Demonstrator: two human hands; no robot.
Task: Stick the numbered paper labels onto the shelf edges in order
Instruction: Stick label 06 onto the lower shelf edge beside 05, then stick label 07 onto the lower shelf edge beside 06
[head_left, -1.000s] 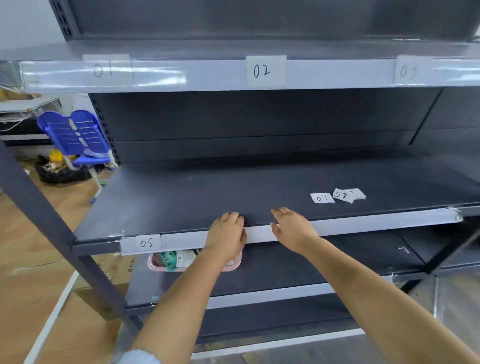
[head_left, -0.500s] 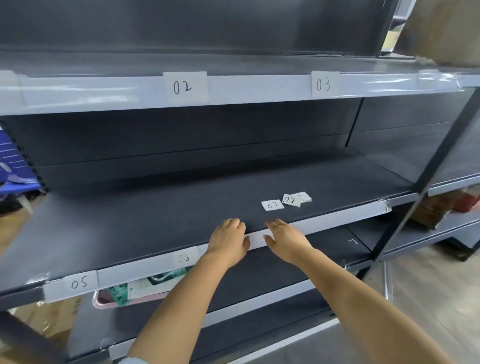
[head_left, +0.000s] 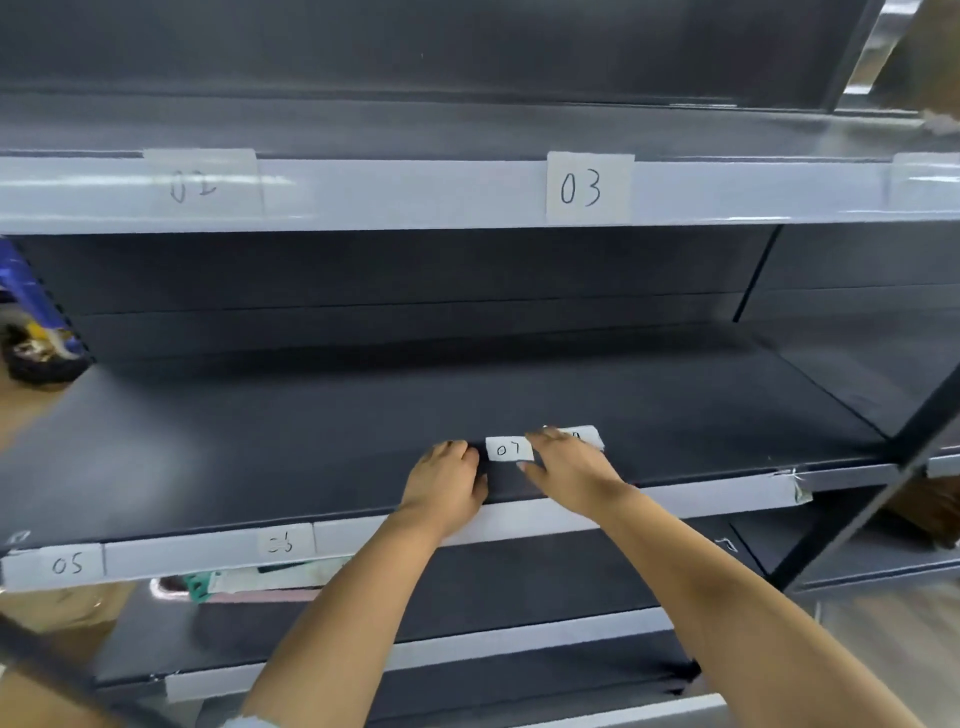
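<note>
Both hands are laid on the middle shelf (head_left: 260, 441): left hand (head_left: 447, 480) relaxed, holding nothing; right hand (head_left: 569, 465) extended beside label 07 (head_left: 509, 449), its grip unclear

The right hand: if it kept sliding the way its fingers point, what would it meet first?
Probably the small pile of loose labels right at the right hand's fingertips; it may already be touching them. The 07 label lies just beside it.

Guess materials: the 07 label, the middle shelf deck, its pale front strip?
07 label: thin white paper, matte, handwritten ink. Shelf deck: likely painted sheet metal, dark grey, dull even sheen. Front strip: pale grey, probably plastic or tape-covered; glare streaks on the upper strip suggest a glossy film.
</note>
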